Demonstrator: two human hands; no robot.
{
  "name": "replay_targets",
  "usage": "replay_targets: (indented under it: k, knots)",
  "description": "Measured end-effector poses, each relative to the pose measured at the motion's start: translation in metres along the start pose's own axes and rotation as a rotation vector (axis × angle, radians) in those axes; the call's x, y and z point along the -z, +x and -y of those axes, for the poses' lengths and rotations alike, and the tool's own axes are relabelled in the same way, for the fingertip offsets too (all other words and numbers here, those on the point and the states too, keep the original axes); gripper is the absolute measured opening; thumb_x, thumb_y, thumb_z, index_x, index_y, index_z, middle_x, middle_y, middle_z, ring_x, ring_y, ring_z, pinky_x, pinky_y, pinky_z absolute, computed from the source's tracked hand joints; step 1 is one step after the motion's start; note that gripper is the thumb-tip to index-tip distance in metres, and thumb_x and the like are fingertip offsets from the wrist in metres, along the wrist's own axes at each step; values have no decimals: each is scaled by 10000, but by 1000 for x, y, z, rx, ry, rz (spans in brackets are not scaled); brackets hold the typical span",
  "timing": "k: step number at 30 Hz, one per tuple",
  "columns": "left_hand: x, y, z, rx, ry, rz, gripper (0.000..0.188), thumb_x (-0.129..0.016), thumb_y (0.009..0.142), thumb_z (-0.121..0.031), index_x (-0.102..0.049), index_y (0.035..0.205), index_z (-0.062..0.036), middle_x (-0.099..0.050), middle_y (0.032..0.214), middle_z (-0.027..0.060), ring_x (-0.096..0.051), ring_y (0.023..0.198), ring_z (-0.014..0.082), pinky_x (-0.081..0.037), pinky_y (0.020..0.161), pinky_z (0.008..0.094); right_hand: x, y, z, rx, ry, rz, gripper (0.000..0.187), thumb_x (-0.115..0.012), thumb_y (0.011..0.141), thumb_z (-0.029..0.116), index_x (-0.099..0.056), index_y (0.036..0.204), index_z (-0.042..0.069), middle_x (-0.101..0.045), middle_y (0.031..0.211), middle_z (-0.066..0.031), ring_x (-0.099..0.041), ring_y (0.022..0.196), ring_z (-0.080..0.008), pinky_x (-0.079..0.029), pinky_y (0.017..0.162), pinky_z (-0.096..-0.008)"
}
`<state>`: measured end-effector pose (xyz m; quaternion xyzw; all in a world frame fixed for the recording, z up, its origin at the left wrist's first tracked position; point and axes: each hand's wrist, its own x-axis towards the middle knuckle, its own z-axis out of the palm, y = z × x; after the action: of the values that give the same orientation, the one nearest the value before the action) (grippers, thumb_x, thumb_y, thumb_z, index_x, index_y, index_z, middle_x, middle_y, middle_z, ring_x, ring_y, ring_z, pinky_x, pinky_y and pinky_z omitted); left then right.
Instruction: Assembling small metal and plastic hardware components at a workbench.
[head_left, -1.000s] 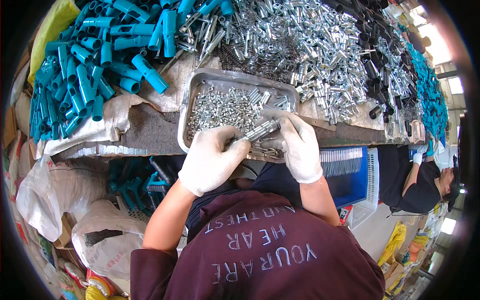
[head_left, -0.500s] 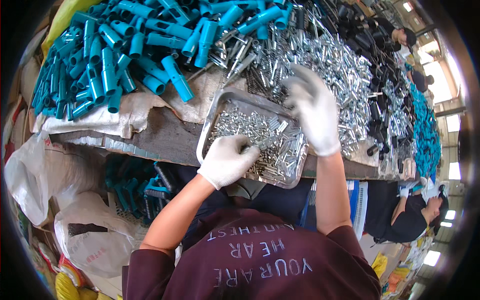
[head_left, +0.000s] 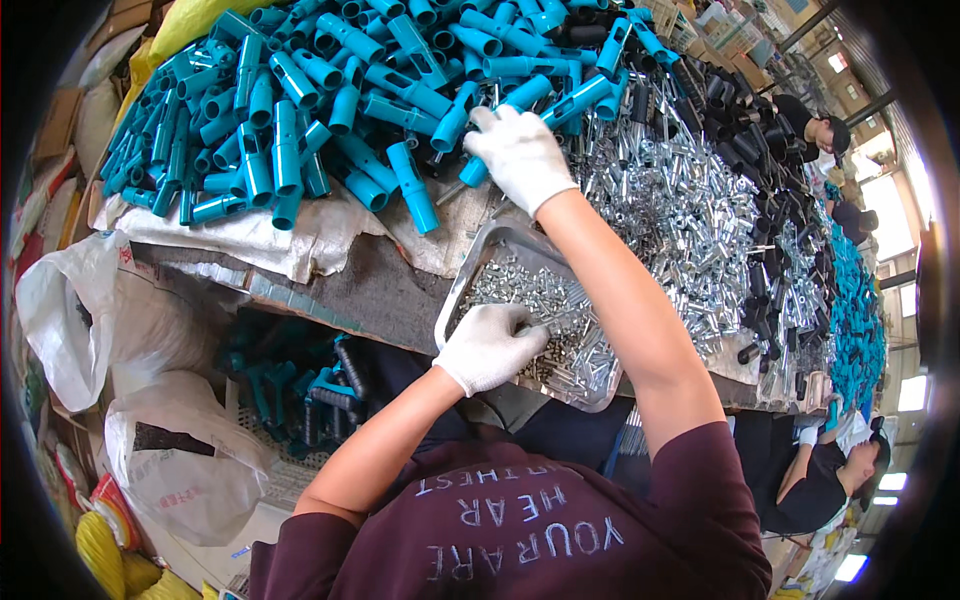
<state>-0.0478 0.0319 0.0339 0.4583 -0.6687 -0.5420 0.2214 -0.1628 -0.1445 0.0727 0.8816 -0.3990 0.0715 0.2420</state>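
Note:
My left hand, in a white knit glove, rests over the near left part of a metal tray. Its fingers are curled and the thumb is pressed in; what they hold, if anything, is hidden. Small silver metal pins fill the tray. Beyond it my right hand, gloved in white too, reaches to the edge of the pile of teal slotted tubes. Its fingers are bent and somewhat apart beside a teal tube, with nothing visible in them.
Silver metal parts heap up right of the tray, with black parts beyond. A white woven sack lies under the teal tubes. Below the bench edge stand plastic bags and a crate of teal pieces. Other people work at right.
My right hand has swung left and away from me, from the tray's right side to the teal tubes. My left hand stays curled over the tray. The whole view has shifted slightly.

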Motion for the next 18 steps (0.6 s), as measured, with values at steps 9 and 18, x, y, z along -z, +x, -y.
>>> replay_targets:
  k: [9, 18]
  knots:
    - [23, -11, -2, 107, -191, 106, 247, -617, 906, -261, -665, 911, -18, -617, 692, 31, -556, 535, 95, -438, 481, 249, 117, -162, 6, -970, 1311, -413, 386, -745, 785, 56, -537, 1108, 24, -638, 878, -69, -640, 718, -139, -549, 581, -276]
    - [24, -28, -43, 39, -9, 187, 224, -626, 832, -199, -675, 849, 18, -599, 666, 49, -535, 581, 104, -440, 550, 282, 98, -276, 49, -1493, 1846, -554, 186, -571, 946, 100, -503, 1114, 62, -614, 935, -91, -651, 641, -163, -578, 513, -256]
